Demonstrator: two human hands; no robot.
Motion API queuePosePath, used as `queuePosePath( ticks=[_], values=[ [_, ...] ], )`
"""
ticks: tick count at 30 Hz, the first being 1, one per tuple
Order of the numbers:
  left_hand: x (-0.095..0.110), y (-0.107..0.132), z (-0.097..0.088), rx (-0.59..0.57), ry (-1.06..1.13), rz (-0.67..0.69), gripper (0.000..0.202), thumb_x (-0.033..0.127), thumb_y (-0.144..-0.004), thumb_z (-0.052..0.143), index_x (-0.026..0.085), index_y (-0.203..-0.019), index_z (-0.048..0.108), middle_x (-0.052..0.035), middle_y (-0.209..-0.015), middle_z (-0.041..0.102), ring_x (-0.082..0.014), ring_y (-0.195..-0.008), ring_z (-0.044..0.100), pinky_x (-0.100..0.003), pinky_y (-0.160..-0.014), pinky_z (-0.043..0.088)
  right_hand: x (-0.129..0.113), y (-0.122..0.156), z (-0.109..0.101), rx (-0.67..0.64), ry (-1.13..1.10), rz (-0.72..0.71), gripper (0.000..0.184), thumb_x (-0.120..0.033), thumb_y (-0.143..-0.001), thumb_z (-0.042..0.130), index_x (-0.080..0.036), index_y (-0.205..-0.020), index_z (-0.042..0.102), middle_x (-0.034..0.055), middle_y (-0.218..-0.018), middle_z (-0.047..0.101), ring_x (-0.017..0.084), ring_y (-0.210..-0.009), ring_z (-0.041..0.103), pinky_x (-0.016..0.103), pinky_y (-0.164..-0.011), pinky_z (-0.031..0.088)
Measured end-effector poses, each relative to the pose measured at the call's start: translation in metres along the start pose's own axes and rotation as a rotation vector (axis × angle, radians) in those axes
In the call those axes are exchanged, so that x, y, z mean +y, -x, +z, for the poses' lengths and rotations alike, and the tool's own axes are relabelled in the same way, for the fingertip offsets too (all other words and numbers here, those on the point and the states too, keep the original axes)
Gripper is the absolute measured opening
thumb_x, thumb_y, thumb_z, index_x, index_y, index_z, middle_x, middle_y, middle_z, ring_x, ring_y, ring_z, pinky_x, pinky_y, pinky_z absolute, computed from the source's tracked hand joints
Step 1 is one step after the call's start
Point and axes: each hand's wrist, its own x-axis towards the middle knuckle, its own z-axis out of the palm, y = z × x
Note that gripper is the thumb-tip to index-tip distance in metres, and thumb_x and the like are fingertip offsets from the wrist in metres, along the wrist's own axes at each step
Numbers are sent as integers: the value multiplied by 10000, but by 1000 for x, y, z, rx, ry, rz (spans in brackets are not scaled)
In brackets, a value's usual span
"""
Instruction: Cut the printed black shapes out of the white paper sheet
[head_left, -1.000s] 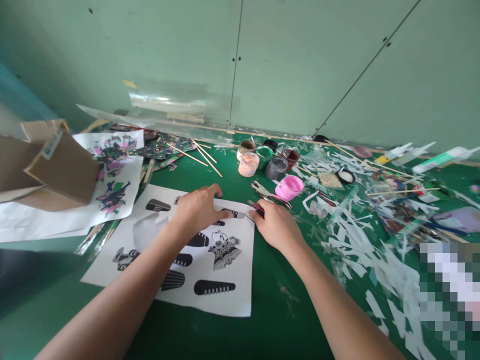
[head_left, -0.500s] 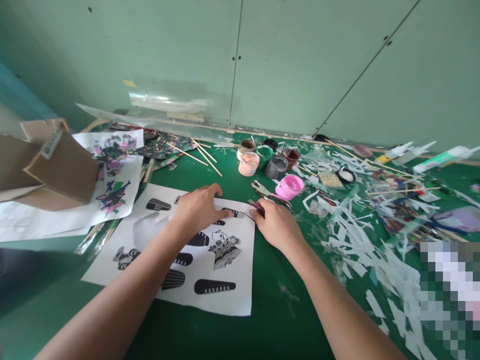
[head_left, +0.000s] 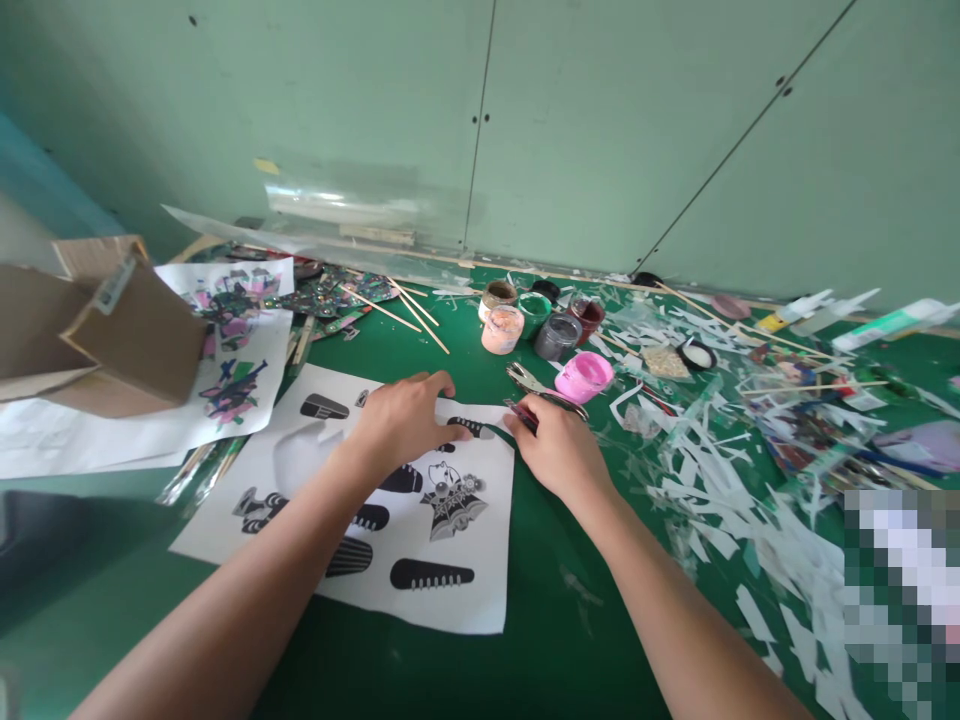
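Observation:
A white sheet printed with black shapes (head_left: 420,540) lies on the green table (head_left: 540,620) in front of me. My left hand (head_left: 401,420) rests on the sheet's upper part, fingers curled and pressing the paper down. My right hand (head_left: 555,450) is closed at the sheet's upper right corner around a small dark red tool (head_left: 521,412), its tip touching the paper's edge beside a printed black strip (head_left: 469,427). Metal pliers (head_left: 536,385) lie just beyond my right hand.
Several small paint jars (head_left: 536,320) and a pink lid (head_left: 583,375) stand behind the hands. White paper scraps (head_left: 720,470) cover the right side. Cardboard boxes (head_left: 112,330) and coloured prints (head_left: 232,370) lie left, wooden sticks (head_left: 405,305) and clear film (head_left: 360,215) near the wall.
Both hands stay in place on the sheet. The view has shifted slightly, so everything appears a little further right and lower.

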Motion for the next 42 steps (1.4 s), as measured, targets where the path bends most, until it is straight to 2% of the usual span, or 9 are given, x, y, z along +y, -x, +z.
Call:
queuePosePath(
  ticks=[13, 18, 21, 25, 28, 32, 34, 38, 42],
  values=[
    [-2, 0, -3, -26, -3, 28, 494, 543, -755, 642, 254, -1146, 555, -30, -965, 652, -245, -848, 638, -310, -636, 408, 3, -2, 4, 55, -56, -17, 97, -274, -884, 557, -212, -870, 630, 60, -834, 717, 225, -743, 651, 280, -575, 364],
    [-8, 3, -8, -75, 21, 149, 460, 461, -767, 659, 254, -1165, 555, -14, -953, 632, -215, -832, 627, -302, -659, 409, 12, -3, 5, 176, -172, -66, 107, -306, -849, 553, -218, -905, 579, 55, -833, 698, 234, -758, 654, 293, -613, 412],
    [-8, 2, -7, -113, 50, 250, 421, 409, -743, 695, 247, -1113, 577, -13, -976, 629, -211, -873, 616, -304, -700, 417, 16, -2, 1, 234, -232, -150, 102, -290, -873, 479, -220, -906, 545, 52, -820, 685, 218, -738, 653, 290, -618, 426],
    [-5, 2, -6, -110, 61, 436, 308, 345, -747, 710, 239, -1014, 601, -6, -1009, 637, -209, -951, 593, -330, -821, 429, 15, 1, -3, 187, -277, -370, 140, -262, -911, 429, -226, -890, 564, 45, -833, 688, 198, -770, 653, 287, -669, 458],
    [-5, 8, -14, 21, -11, 363, 215, 362, -824, 634, 216, -979, 604, -35, -999, 631, -230, -977, 581, -364, -856, 440, 14, 2, -2, 166, -257, -427, 162, -247, -922, 445, -231, -935, 606, 42, -889, 702, 199, -810, 653, 297, -705, 475],
    [-1, 24, -22, 34, -132, -22, 481, 565, -763, 649, 184, -1053, 605, -129, -1099, 580, -351, -1086, 530, -455, -830, 482, 16, 0, 1, 142, -249, -425, 209, -271, -946, 437, -248, -1026, 628, 36, -990, 715, 197, -854, 663, 291, -696, 481],
    [6, 29, -19, -20, -149, -89, 647, 624, -685, 689, 182, -1146, 583, -166, -1223, 525, -408, -1172, 466, -516, -854, 480, 17, -1, 4, 148, -247, -404, 209, -283, -941, 443, -241, -1041, 621, 37, -938, 715, 197, -812, 665, 287, -661, 475],
    [16, 28, -4, -73, -134, 17, 846, 582, -633, 742, 213, -1343, 464, -170, -1400, 430, -435, -1283, 378, -626, -982, 378, 17, -2, 6, 205, -251, -372, 157, -269, -901, 459, -201, -935, 596, 36, -748, 670, 199, -687, 639, 293, -617, 458],
    [6, 15, 1, -110, -63, 226, 884, 517, -664, 741, 255, -1426, 379, -120, -1513, 355, -369, -1402, 279, -597, -1148, 166, 19, -1, 0, 219, -271, -427, 186, -263, -920, 433, -196, -924, 607, 56, -823, 690, 201, -747, 651, 296, -651, 475]
  ],
)
